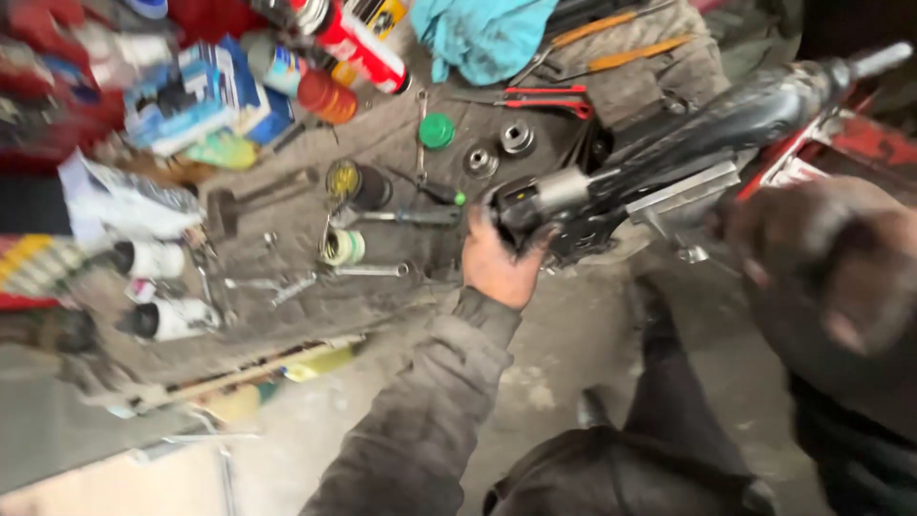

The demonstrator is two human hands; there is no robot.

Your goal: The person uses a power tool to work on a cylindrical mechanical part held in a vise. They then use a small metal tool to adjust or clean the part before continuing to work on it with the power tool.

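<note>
Head view, looking down at a cluttered work surface. The left hand [497, 263], in a grey sleeve, is closed around the near left end of a long black metal part [669, 158], gripping it from below. The part runs from that hand up and to the right, ending in a bare silver shaft at the far right edge; a flat silver bracket hangs from its underside at mid-length. The right hand [821, 248] is at the near right, blurred and dark; it lies against the right portion of the part, but whether it is open or closed cannot be told.

Just left of the left hand, on a dirty grey mat [306, 306], lie a screwdriver with a green tip [435, 191], a wrench [368, 270], a small roll of pale tape [342, 247] and a round dark tin [358, 183]. Beyond the hand, farther away, are two steel sockets [499, 151], a green cap [437, 131] and red-handled pliers [540, 98]. At the far middle lies a teal cloth [478, 33], with a red spray can [358, 43] to its left. Blue boxes [201, 96] occupy the far left, and two white tubes with dark caps [162, 287] lie at the left, well apart from the hands. Below the hands is grey floor [573, 354], with the person's dark-clad legs near the bottom edge.
</note>
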